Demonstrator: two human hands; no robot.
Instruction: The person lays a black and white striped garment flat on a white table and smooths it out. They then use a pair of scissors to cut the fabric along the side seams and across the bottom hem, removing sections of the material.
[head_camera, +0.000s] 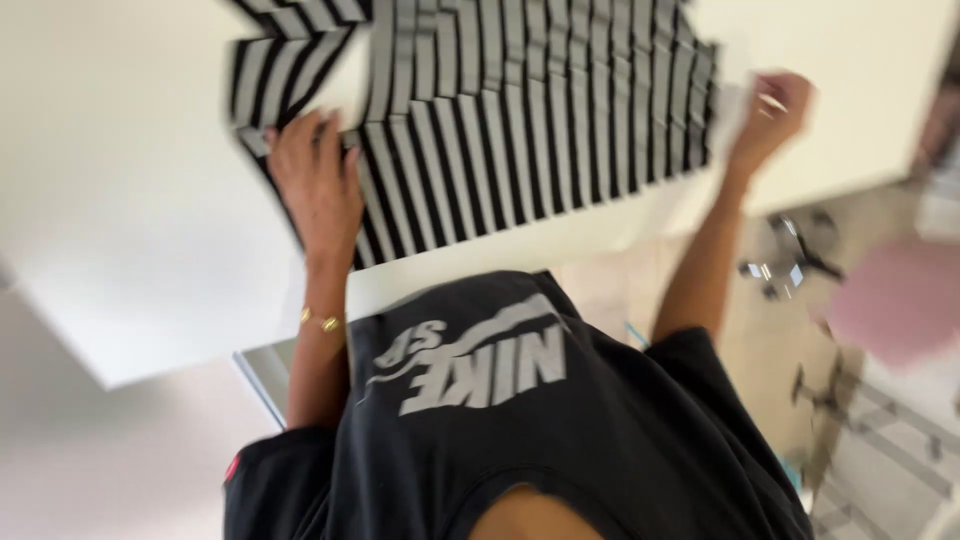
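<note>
hands (318, 180) flat on striped garment (530, 120)

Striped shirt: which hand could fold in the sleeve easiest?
Probably the left hand: it lies flat on the striped shirt, right beside the sleeve. The right hand is at the opposite edge, blurred.

One striped garment (520, 120), one white table (130, 200), two hands (318, 180), one gold bracelet (322, 321)

No packages, labels, signs or screens anywhere in view.
</note>
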